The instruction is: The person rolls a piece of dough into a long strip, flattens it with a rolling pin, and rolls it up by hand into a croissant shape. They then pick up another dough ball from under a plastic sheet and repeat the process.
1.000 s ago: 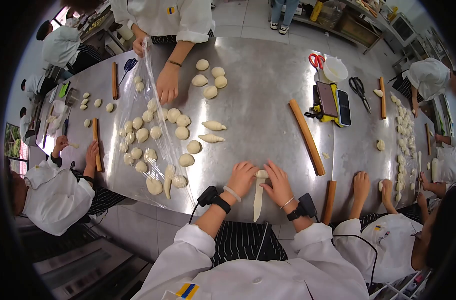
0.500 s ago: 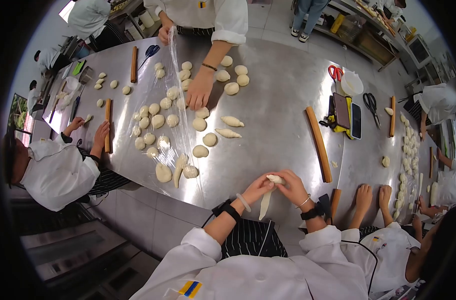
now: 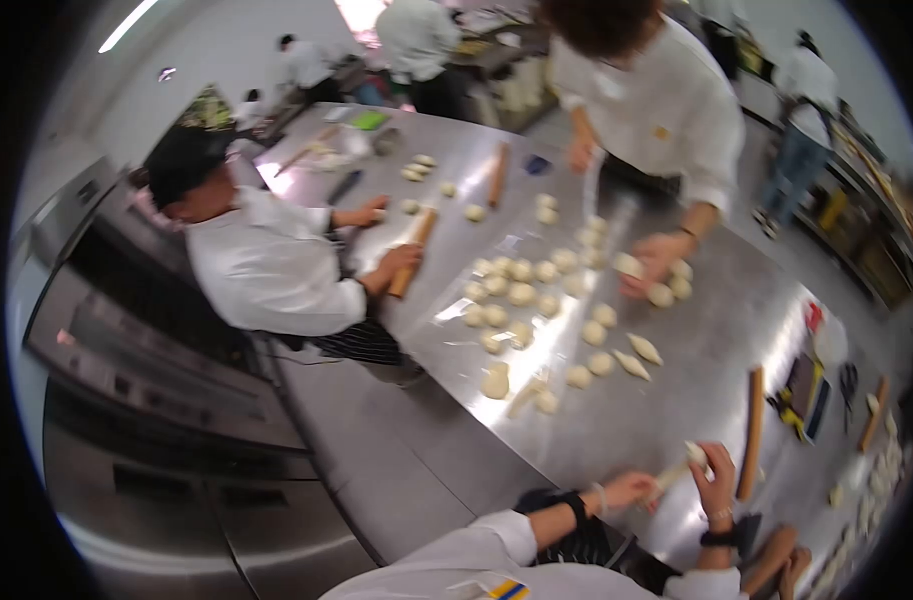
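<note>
A pale strip of dough (image 3: 671, 478) with a rolled-up upper end stretches between my two hands above the front edge of the steel table. My right hand (image 3: 715, 480) is closed, its fingertips pinching the rolled end. At the strip's lower end, my left hand (image 3: 629, 490) appears closed on the tail; blur softens its fingers. Beyond them on the table lie two shaped dough pieces with pointed ends (image 3: 633, 364). Several round dough balls (image 3: 522, 294) sit to the left, many under clear plastic film (image 3: 459, 308).
A rolling pin (image 3: 751, 432) lies right of my hands, near phones (image 3: 803, 384) and scissors (image 3: 849, 382). Across the table a person's hand (image 3: 657, 262) holds a dough ball. Another person at left rests a hand on a rolling pin (image 3: 413, 254). A neighbour's hands (image 3: 785, 562) are close on my right.
My view has swung left and up. My hands have moved apart, drawing the strip out between them. The person across has lifted a dough ball and moved it toward the right-hand group.
</note>
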A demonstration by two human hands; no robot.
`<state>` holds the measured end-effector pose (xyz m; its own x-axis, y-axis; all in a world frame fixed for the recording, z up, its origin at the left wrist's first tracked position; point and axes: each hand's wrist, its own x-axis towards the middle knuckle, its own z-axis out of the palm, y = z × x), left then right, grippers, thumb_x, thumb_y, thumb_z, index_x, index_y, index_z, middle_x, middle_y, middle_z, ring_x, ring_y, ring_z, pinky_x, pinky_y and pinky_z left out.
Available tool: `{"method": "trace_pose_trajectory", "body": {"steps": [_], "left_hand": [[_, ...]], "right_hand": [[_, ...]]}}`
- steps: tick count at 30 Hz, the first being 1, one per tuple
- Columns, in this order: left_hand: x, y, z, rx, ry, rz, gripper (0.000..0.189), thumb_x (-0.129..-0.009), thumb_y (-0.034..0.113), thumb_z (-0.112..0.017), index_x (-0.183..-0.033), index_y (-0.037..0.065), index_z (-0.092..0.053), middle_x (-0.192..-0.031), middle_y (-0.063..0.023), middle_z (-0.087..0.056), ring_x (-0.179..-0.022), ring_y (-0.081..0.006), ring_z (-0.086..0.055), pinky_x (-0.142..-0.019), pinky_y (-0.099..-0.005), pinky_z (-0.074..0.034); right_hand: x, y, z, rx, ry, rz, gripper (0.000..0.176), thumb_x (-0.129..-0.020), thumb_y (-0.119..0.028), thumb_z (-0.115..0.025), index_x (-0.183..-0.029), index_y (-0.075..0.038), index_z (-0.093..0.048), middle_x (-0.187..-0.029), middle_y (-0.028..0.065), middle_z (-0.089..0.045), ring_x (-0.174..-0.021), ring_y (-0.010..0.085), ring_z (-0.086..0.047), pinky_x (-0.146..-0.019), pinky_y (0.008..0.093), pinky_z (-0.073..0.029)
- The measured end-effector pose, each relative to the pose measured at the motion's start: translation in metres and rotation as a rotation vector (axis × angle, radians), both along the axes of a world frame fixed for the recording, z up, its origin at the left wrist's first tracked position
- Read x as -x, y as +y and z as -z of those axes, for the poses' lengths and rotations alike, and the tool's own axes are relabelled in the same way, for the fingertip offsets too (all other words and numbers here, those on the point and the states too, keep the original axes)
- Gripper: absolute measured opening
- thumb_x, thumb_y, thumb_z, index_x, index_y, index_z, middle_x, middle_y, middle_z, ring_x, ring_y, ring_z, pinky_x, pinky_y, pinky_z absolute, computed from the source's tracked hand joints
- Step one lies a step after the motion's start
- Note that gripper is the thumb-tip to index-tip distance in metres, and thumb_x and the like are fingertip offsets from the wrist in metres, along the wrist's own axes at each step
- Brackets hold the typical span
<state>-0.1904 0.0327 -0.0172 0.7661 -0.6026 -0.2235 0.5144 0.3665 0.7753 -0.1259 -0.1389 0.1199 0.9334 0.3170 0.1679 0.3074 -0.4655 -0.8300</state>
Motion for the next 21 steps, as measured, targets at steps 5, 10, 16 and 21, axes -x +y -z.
{"method": "trace_pose_trajectory", "body": {"steps": [5,10,16,21], "left_hand": [[-0.005,0.009,-0.022,-0.031,-0.105,0.039,0.027,-0.096,0.023,-0.046,-0.105,0.000,-0.056,-0.084,-0.0068,-0.065,-0.072,-0.0139,-0.063,-0.068,-0.0267,-0.050],[0.002,0.027,-0.040,-0.130,-0.093,0.102,0.028,-0.096,0.021,-0.046,-0.110,-0.002,-0.054,-0.091,-0.0075,-0.066,-0.065,-0.0137,-0.063,-0.062,-0.0254,-0.052],[0.013,0.034,-0.009,-0.017,0.059,0.131,0.036,-0.096,0.027,-0.048,-0.112,-0.004,-0.054,-0.100,-0.0116,-0.063,-0.089,-0.0178,-0.063,-0.082,-0.0300,-0.050],[0.000,0.036,0.008,0.015,-0.029,0.174,0.038,-0.096,0.027,-0.048,-0.117,-0.005,-0.052,-0.102,-0.0116,-0.062,-0.093,-0.0183,-0.062,-0.087,-0.0307,-0.049]], "right_hand": [[0.002,0.011,0.000,-0.089,0.026,0.039,0.029,-0.071,0.005,-0.061,-0.099,0.001,-0.059,-0.092,0.0111,-0.057,-0.083,0.0221,-0.057,-0.074,0.0292,-0.047],[0.002,0.014,-0.014,0.091,0.041,0.017,0.031,-0.070,0.002,-0.063,-0.100,-0.001,-0.060,-0.090,0.0087,-0.058,-0.080,0.0192,-0.058,-0.067,0.0266,-0.047],[0.009,0.016,-0.017,0.038,-0.089,0.034,0.027,-0.074,-0.008,-0.069,-0.100,-0.002,-0.063,-0.090,0.0117,-0.061,-0.081,0.0259,-0.060,-0.070,0.0318,-0.048],[0.009,0.016,-0.036,-0.001,-0.084,0.039,0.028,-0.076,-0.010,-0.068,-0.103,-0.003,-0.063,-0.092,0.0103,-0.062,-0.082,0.0238,-0.061,-0.071,0.0303,-0.048]]}}
